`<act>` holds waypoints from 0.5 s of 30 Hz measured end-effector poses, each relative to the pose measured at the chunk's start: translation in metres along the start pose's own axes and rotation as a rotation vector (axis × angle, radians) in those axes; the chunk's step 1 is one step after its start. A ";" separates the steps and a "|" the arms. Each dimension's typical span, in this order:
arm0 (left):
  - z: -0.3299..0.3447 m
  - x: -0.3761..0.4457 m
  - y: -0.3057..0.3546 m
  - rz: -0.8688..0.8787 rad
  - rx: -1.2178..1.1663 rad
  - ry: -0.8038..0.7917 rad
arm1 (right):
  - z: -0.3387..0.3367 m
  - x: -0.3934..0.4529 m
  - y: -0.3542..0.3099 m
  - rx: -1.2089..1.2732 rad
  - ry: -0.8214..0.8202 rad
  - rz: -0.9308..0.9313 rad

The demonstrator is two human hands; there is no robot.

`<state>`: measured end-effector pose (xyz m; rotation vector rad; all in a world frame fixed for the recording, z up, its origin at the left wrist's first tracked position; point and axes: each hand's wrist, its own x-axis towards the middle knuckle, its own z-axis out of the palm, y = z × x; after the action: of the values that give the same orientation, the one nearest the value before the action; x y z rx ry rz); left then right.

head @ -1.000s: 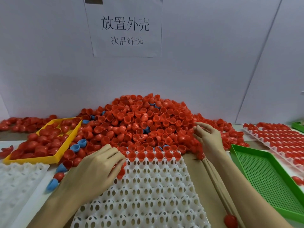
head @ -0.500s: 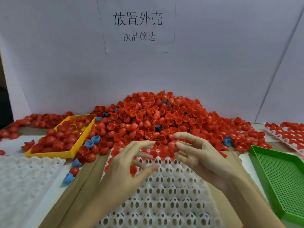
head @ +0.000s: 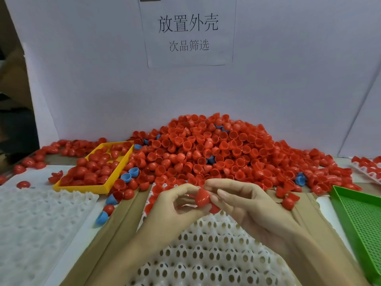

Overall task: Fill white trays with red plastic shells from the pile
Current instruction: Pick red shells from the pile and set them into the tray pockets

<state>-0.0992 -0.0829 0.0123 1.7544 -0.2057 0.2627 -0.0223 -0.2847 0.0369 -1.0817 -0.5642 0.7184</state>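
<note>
A big pile of red plastic shells [head: 216, 153] lies against the white back wall. In front of it sits a white tray [head: 206, 254] with many round holes; a few red shells fill its far row. Both hands meet above the tray's far end. My left hand [head: 177, 205] and my right hand [head: 243, 203] together pinch a red shell [head: 202, 198] between their fingertips. A second red shell [head: 214, 209] shows just below it, under my right hand's fingers.
A yellow tray [head: 115, 168] of red shells stands at the left, with blue shells [head: 125, 177] scattered beside it. Another white tray [head: 37, 223] lies at the near left. A green mesh tray [head: 362, 223] is at the right, a filled white tray [head: 369, 168] beyond it.
The hands came together from either side of the tray and now hold one red shell between them, lifted above the tray. The camera has swung left.
</note>
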 end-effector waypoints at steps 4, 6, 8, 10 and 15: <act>-0.001 0.000 0.005 -0.060 -0.163 0.013 | 0.004 0.001 -0.001 -0.102 0.005 -0.101; -0.006 0.001 0.007 -0.019 -0.046 0.099 | 0.005 0.000 0.000 -0.280 0.118 -0.186; -0.015 0.002 0.007 0.076 0.196 0.192 | 0.006 -0.001 0.001 -0.466 0.211 -0.236; -0.023 0.003 0.007 0.200 0.405 0.253 | 0.008 -0.002 0.002 -0.554 0.217 -0.230; -0.029 0.003 0.009 0.435 0.682 0.239 | 0.018 0.000 0.012 -0.783 0.115 -0.210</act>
<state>-0.1008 -0.0559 0.0269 2.3122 -0.3512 0.9415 -0.0384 -0.2702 0.0324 -1.7402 -0.8776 0.2329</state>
